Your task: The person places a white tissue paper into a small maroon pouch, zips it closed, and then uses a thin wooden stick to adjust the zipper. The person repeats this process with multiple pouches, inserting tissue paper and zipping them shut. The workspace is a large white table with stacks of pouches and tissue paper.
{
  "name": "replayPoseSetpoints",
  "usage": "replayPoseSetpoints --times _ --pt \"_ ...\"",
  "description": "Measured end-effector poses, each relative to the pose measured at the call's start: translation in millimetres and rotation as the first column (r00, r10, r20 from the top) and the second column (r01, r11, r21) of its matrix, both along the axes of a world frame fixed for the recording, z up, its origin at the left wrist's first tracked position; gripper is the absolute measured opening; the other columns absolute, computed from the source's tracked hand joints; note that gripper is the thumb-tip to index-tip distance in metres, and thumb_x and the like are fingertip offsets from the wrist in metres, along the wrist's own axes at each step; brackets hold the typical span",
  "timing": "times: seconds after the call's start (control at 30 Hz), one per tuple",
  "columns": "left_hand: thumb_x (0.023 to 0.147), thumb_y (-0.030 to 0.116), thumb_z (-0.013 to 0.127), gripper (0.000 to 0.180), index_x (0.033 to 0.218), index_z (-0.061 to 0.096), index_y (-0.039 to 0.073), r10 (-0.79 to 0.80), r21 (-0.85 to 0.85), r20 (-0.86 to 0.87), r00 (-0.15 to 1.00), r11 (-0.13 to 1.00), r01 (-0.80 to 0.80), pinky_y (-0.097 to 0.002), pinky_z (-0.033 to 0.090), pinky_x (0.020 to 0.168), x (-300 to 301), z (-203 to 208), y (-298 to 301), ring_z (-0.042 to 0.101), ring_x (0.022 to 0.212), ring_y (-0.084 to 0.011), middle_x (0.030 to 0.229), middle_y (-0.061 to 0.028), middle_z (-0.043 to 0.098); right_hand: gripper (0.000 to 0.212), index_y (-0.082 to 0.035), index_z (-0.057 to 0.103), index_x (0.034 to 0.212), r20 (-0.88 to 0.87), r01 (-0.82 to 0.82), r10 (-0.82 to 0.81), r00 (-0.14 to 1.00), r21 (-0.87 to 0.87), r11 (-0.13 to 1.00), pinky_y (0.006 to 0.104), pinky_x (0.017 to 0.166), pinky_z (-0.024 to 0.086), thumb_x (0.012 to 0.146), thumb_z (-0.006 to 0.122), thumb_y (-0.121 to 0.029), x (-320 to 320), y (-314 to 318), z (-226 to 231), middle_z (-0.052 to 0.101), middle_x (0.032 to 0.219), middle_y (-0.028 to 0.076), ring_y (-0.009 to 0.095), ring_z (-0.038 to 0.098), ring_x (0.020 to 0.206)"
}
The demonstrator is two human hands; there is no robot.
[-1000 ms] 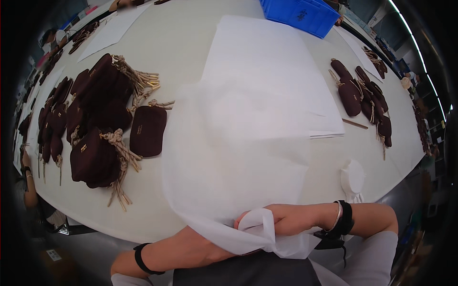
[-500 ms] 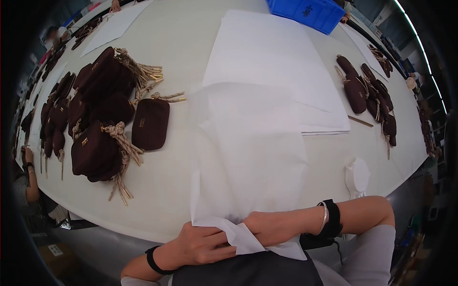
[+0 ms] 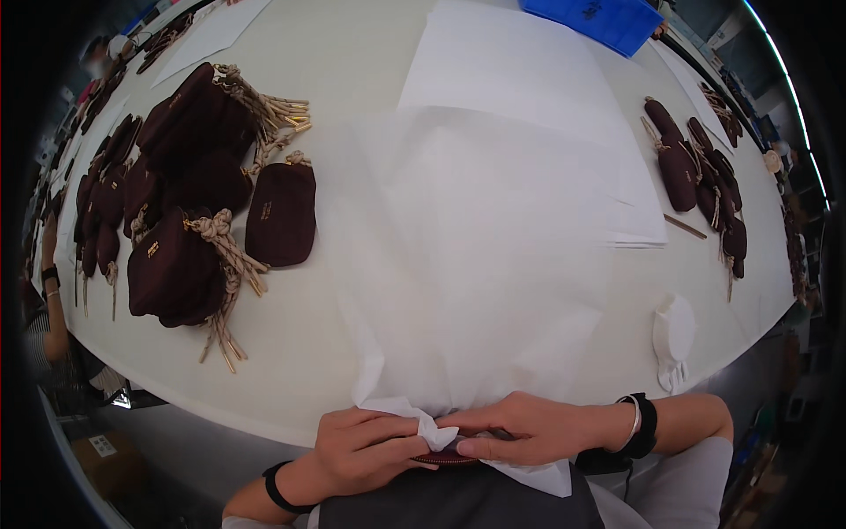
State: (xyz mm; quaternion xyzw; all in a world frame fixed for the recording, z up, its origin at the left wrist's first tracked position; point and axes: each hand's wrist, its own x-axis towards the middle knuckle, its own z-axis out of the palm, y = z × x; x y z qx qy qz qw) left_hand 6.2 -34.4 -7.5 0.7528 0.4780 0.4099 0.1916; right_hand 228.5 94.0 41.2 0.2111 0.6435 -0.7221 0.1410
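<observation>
A large sheet of thin white tissue paper (image 3: 467, 256) spreads over the table, and its near corner is bunched up between my hands at the table's edge. Below that corner shows a dark maroon pouch (image 3: 445, 458) with a zipper along its rim, close against my body and mostly hidden. My left hand (image 3: 366, 448) is closed on the bunched tissue paper by the pouch's left side. From the right, my right hand (image 3: 529, 429) grips the pouch, thumb on its edge, fingers partly covered by tissue.
Maroon pouches (image 3: 176, 264) with knotted cord tassels are piled at left, one pouch (image 3: 282, 214) lying flat beside them. White paper sheets (image 3: 520, 62) are stacked behind. More pouches (image 3: 677, 176), a white round-headed device (image 3: 673, 331) and a blue bin (image 3: 599, 22) stand rightward.
The tissue sheet has shifted toward me and spread wider, covering the flat pouch's tassel. My right hand has turned and its fingers show; the pouch's zipper edge has come into sight.
</observation>
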Motion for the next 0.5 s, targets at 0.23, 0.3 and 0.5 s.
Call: replayPoseSetpoints --times 0.23,0.3,0.5 --pt "0.065 0.008 0.084 0.026 0.089 0.077 0.015 -0.117 -0.088 0.194 0.974 0.987 0.136 -0.0288 0.057 0.070 -4 0 6 0.069 0.089 -0.0241 0.102 -0.0085 0.070 0.054 -0.004 0.042 0.149 -0.215 0.152 -0.172 0.961 -0.108 0.982 0.0350 0.099 0.047 0.100 0.061 -0.016 20 -11 -17 0.059 0.136 0.014 0.022 0.057 0.126" --pt "0.064 0.006 0.084 0.027 0.089 0.077 0.014 -0.098 -0.100 0.243 0.965 0.987 0.125 -0.0294 0.057 0.071 -4 2 5 0.069 0.090 -0.0258 0.104 -0.0101 0.068 0.056 -0.004 0.041 0.150 -0.259 0.113 -0.124 0.958 -0.059 0.992 0.0349 0.098 0.047 0.099 0.062 -0.018 21 -10 -18 0.059 0.136 0.015 0.023 0.059 0.123" --pt "0.068 0.003 0.083 0.028 0.094 0.076 0.010 0.051 -0.273 0.053 0.997 0.961 -0.035 -0.0307 0.058 0.075 -8 3 -21 0.069 0.093 -0.0259 0.105 -0.0125 0.064 0.067 0.001 0.038 0.150 -0.283 -0.008 0.034 0.958 0.091 0.996 0.0369 0.095 0.049 0.099 0.062 -0.036 22 -8 -18 0.060 0.129 0.018 0.031 0.061 0.114"
